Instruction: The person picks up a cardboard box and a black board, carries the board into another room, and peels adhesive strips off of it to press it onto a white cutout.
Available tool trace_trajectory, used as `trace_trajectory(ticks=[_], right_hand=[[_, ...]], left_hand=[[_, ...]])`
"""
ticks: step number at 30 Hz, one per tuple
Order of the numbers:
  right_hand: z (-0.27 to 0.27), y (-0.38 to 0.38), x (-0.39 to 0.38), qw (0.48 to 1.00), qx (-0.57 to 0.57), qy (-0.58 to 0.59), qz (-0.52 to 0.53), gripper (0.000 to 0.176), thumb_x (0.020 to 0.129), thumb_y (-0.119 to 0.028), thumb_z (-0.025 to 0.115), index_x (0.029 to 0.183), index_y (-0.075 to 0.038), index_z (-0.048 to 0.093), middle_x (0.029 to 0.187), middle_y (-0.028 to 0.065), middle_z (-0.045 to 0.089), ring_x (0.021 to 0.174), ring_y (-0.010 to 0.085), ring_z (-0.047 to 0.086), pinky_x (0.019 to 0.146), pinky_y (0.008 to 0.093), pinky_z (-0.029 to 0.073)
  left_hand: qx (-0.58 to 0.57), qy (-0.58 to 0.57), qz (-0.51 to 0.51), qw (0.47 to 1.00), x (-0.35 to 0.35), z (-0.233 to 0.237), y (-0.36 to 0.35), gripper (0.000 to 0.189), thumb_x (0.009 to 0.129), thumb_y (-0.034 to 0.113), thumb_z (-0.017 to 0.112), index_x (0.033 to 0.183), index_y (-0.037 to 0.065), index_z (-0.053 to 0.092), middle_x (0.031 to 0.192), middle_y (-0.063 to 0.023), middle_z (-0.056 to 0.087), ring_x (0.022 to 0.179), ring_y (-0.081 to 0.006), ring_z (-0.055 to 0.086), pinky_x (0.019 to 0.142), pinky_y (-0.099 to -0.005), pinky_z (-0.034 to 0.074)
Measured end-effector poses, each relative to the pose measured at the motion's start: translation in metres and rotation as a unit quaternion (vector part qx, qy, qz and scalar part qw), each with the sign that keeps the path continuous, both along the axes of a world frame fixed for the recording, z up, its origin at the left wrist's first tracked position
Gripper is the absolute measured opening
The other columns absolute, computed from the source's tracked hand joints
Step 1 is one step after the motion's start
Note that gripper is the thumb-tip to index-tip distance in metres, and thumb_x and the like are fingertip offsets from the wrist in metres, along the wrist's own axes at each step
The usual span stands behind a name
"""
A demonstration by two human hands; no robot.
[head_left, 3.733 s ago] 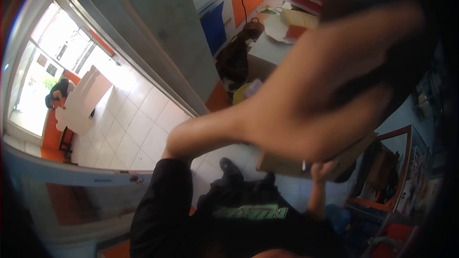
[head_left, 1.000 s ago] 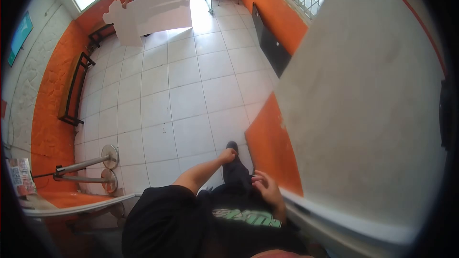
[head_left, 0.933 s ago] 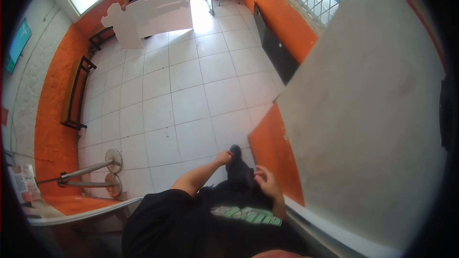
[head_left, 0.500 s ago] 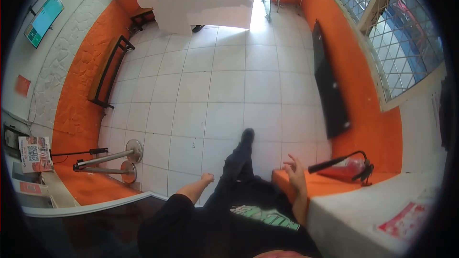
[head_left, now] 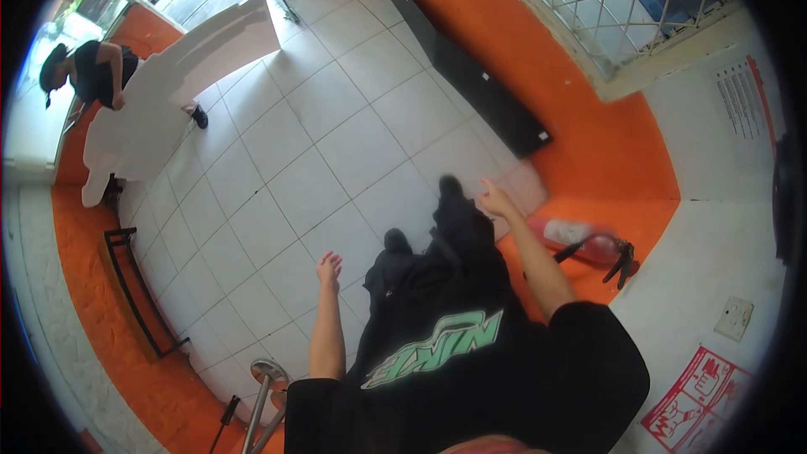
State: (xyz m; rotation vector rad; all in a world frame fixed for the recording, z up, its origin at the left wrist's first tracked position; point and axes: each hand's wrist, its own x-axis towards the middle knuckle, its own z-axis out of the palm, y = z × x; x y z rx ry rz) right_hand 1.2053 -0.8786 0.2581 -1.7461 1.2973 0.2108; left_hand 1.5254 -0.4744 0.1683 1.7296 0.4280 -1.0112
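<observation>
My left hand [head_left: 329, 267] hangs over the white tiled floor with loosely curled fingers slightly apart and nothing in it. On the other side, my right hand [head_left: 496, 200] is held out in front of me, a finger stretched forward, also empty. Nearest to it are a red fire extinguisher [head_left: 601, 245], lying on an orange ledge [head_left: 580, 282], and the lower end of a long black panel [head_left: 471, 67] resting along the wall. Neither hand touches any of these.
Far left, a person [head_left: 101, 71] holds a large white cut-out board [head_left: 160, 118] upright. A low bench [head_left: 139, 294] stands along the left wall, with metal posts [head_left: 267, 387] below it. A window with a metal grille [head_left: 614, 0] is at upper right.
My view has turned to the right, and I have stepped forward. Both arms have swung; the right hand's fingers are less spread, the left hand's fist has loosened. The extinguisher now appears closer.
</observation>
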Motion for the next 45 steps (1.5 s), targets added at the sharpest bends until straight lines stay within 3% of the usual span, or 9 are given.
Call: trace_trajectory(ticks=[6,12,21,25,27,32,37,41,45], right_hand=[[-0.1,-0.182,0.028,0.986,-0.053,0.147,0.056,0.063,0.077,-0.017,0.06,0.135,-0.009,0.035,0.123,0.0222,0.051,0.117,0.0364,0.049,0.096,0.0429,0.041],[-0.201,-0.369,0.058,0.969,-0.06,0.24,0.022,0.051,0.08,-0.013,0.055,0.129,-0.009,0.042,0.125,0.0192,0.049,0.118,0.033,0.048,0.095,0.0431,0.043],[-0.332,-0.483,0.071,0.936,-0.2,0.288,-0.038,0.045,0.08,-0.012,0.055,0.124,-0.012,0.049,0.12,0.0173,0.052,0.111,0.0333,0.051,0.092,0.044,0.044],[-0.368,-0.513,0.076,0.955,-0.028,0.291,-0.043,0.04,0.082,-0.022,0.062,0.119,-0.008,0.055,0.114,0.0188,0.059,0.104,0.0356,0.057,0.089,0.0452,0.046],[-0.376,-0.516,0.074,0.965,-0.055,0.248,-0.065,0.033,0.083,-0.022,0.062,0.111,-0.005,0.059,0.107,0.0198,0.062,0.097,0.0365,0.06,0.085,0.0446,0.047],[-0.338,-0.508,0.066,0.994,-0.082,0.072,-0.015,0.024,0.089,-0.024,0.053,0.097,-0.003,0.062,0.091,0.0232,0.063,0.089,0.0396,0.06,0.076,0.0452,0.046],[-0.177,-0.532,0.112,0.994,-0.003,-0.109,-0.003,0.032,0.089,-0.029,0.054,0.087,0.002,0.059,0.087,0.0258,0.06,0.085,0.0404,0.059,0.071,0.0433,0.044],[-0.087,-0.544,0.139,0.982,-0.102,-0.126,0.1,0.034,0.089,-0.029,0.054,0.089,0.005,0.06,0.08,0.023,0.061,0.078,0.0336,0.062,0.07,0.0394,0.045],[0.0,-0.526,0.168,0.988,-0.049,-0.104,0.1,0.032,0.087,-0.027,0.055,0.088,0.004,0.063,0.075,0.0199,0.062,0.076,0.03,0.063,0.069,0.0378,0.045]], left_hand=[[0.019,-0.076,0.115,0.99,0.053,0.047,-0.074,0.031,0.093,0.021,0.045,0.121,0.009,0.05,0.112,-0.0097,0.059,0.105,-0.0208,0.057,0.086,-0.0345,0.042],[0.273,0.118,0.116,0.948,-0.058,0.07,-0.106,0.035,0.091,0.034,0.048,0.119,0.013,0.054,0.101,-0.0058,0.061,0.092,-0.0178,0.058,0.083,-0.0329,0.043],[0.285,0.064,-0.186,0.938,-0.136,0.14,-0.116,0.029,0.091,0.025,0.053,0.114,0.007,0.058,0.097,-0.0052,0.063,0.084,-0.0118,0.059,0.066,-0.0211,0.045],[0.345,0.165,-0.021,0.924,-0.094,0.183,-0.22,0.028,0.091,0.019,0.053,0.117,0.008,0.056,0.1,-0.0063,0.063,0.084,-0.0127,0.061,0.065,-0.023,0.046],[0.358,0.179,0.051,0.915,-0.077,0.183,-0.258,0.03,0.092,0.02,0.052,0.119,0.009,0.054,0.1,-0.0071,0.063,0.086,-0.0138,0.062,0.067,-0.0233,0.046],[0.294,0.124,0.017,0.948,-0.056,0.167,-0.29,0.031,0.091,0.021,0.052,0.12,0.009,0.053,0.102,-0.0086,0.063,0.089,-0.0162,0.062,0.069,-0.0245,0.047],[0.218,0.085,-0.029,0.972,-0.037,0.133,-0.301,0.032,0.092,0.022,0.05,0.122,0.01,0.052,0.106,-0.0068,0.062,0.094,-0.0176,0.061,0.076,-0.0285,0.046],[0.161,-0.005,-0.147,0.976,0.006,0.094,-0.365,0.032,0.092,0.024,0.051,0.121,0.011,0.054,0.104,-0.0058,0.064,0.096,-0.0153,0.059,0.08,-0.0296,0.044],[-0.104,-0.12,-0.292,0.943,0.04,0.067,-0.491,0.034,0.089,0.015,0.057,0.12,0.002,0.053,0.105,-0.0116,0.063,0.097,-0.0176,0.059,0.087,-0.0295,0.046]])
